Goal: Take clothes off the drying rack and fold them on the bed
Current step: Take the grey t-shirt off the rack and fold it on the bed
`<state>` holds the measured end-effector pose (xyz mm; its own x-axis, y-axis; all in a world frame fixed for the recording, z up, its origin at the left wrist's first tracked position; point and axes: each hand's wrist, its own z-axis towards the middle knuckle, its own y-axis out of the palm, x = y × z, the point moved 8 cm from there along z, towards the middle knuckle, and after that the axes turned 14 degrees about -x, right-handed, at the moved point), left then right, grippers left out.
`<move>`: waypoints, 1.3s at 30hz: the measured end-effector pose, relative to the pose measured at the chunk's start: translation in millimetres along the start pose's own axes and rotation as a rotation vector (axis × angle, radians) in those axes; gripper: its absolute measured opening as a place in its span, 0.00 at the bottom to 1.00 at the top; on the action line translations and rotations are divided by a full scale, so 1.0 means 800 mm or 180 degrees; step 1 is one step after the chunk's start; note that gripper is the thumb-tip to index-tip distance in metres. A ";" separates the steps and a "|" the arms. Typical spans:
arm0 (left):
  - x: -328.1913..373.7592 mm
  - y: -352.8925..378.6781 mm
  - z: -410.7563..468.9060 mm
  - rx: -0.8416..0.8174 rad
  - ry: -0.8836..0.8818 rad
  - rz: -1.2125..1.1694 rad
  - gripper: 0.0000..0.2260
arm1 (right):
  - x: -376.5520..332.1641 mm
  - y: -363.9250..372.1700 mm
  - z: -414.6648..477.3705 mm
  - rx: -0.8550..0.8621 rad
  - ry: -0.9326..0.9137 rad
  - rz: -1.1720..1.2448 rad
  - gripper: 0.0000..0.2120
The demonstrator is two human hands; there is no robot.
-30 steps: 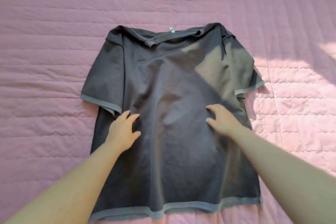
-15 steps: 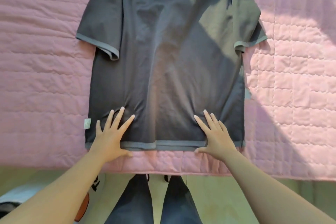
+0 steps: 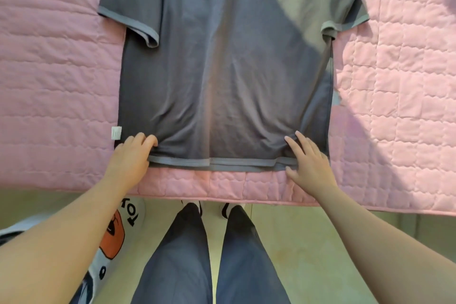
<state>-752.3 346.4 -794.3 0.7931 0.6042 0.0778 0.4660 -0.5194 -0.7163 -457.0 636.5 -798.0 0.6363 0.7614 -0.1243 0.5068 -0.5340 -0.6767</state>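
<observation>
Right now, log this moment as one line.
item: grey T-shirt, flat, unfolded | left hand: fingers curled on hem corner | right hand: fingers flat on hem | surface: pink quilt

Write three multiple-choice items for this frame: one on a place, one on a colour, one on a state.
1. Where is the white label?
A. on the collar
B. at the T-shirt's side edge, beside the left hand
C. on the floor

2. What colour is the quilt?
A. green
B. white
C. pink

3. How does the T-shirt lie?
A. rolled up
B. spread flat, unfolded
C. folded in half

Answers:
1 B, the label sticks out from the side edge, next to the left hand.
2 C, pink shows all round the shirt.
3 B, its whole front lies open with no fold.
</observation>
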 end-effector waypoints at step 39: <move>-0.086 0.005 -0.066 0.0626 -0.0491 -0.0918 0.17 | 0.096 -0.035 -0.063 0.0557 0.0625 0.0037 0.11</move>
<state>-784.2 271.2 -765.6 0.5650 0.8002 0.2010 0.5653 -0.1980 -0.8008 -392.8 691.6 -752.6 0.7508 0.6605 -0.0013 0.4013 -0.4577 -0.7934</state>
